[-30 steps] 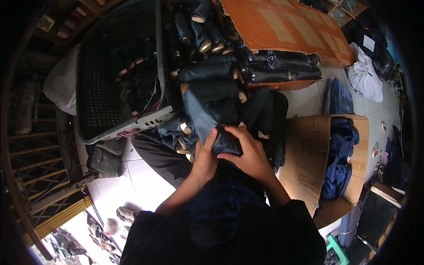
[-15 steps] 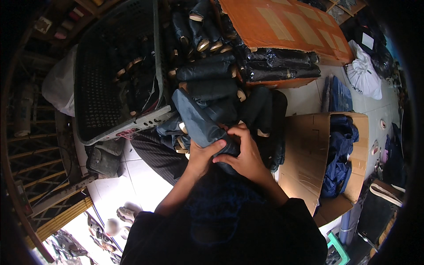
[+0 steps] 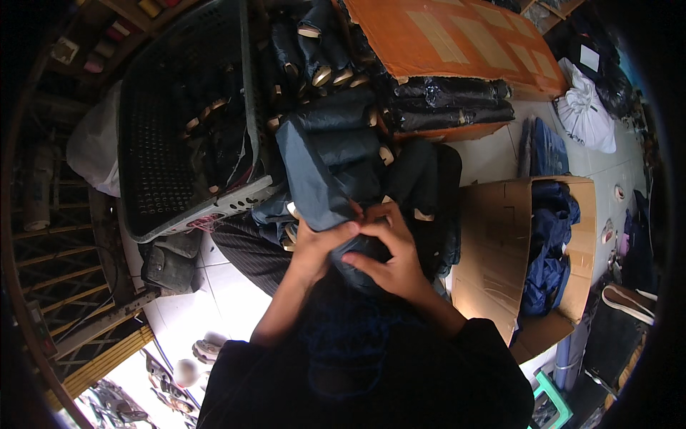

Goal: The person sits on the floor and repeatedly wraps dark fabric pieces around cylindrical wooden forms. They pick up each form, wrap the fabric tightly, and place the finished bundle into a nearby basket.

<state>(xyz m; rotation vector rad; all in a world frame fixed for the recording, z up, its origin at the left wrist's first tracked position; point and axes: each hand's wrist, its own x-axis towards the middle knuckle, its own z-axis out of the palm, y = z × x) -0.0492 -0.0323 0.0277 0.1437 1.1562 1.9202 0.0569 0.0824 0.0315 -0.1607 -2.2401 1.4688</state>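
Note:
A dark blue-grey fabric sleeve (image 3: 307, 171) stands up between my hands, its long part leaning up and to the left. My left hand (image 3: 316, 249) is closed round its lower middle, thumb across the front. From the right, my right hand (image 3: 393, 250) grips the same sleeve, fingertips meeting the left thumb and its own thumb lower on the folded cloth. The lower end of the sleeve runs down against my dark shirt and is partly hidden. Just beyond lie several dark rolled pieces (image 3: 336, 146) with pale, beige ends, piled on one another.
A dark perforated plastic basket (image 3: 254, 93) holding similar pieces stands at the left. An orange-brown carton (image 3: 450, 36) lies over black wrapped packs (image 3: 450, 114) at the back. An open cardboard box (image 3: 493, 250) with blue cloth is at the right. A grey pouch (image 3: 171, 264) lies on the tiles.
The upper part of the sleeve has become wider and flatter towards me. Both hands have shifted slightly left and closer together, and the right fingertips now meet the left thumb.

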